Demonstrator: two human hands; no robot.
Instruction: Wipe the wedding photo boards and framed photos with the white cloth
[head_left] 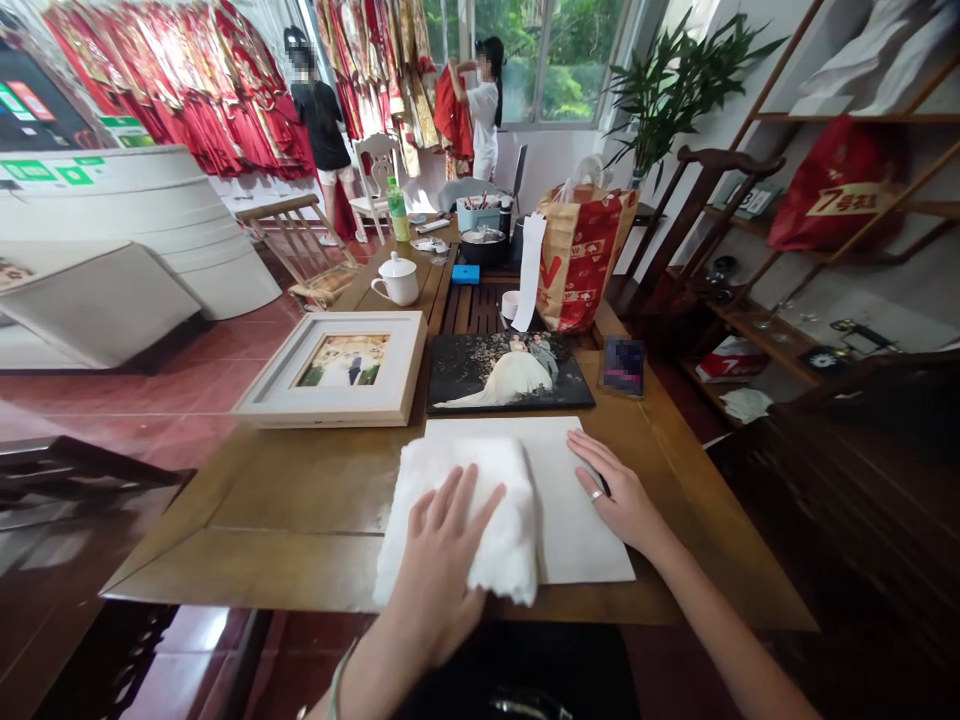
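Note:
A folded white towel (476, 510) lies at the table's near edge, partly over a flat white board (577, 520). My left hand (450, 540) presses on the towel, its fingers stretched and spread. On the board's right side rests my right hand (611, 490), fingers extended and thumb apart, with a ring on one finger. Just beyond the board is a dark wedding photo panel (465, 365), lying flat. To its left sits a white-framed wedding photo (259, 395) with a wide white mat. What the board's face looks like under the towel is hidden.
The wooden table (292, 500) also bears a lidded white mug (397, 280), a red-and-tan paper bag (585, 260), a green bottle (397, 210) and a small dark-screened item (623, 366). Two people stand by hanging red garments (255, 90) at the back. Shelves (780, 340) stand right.

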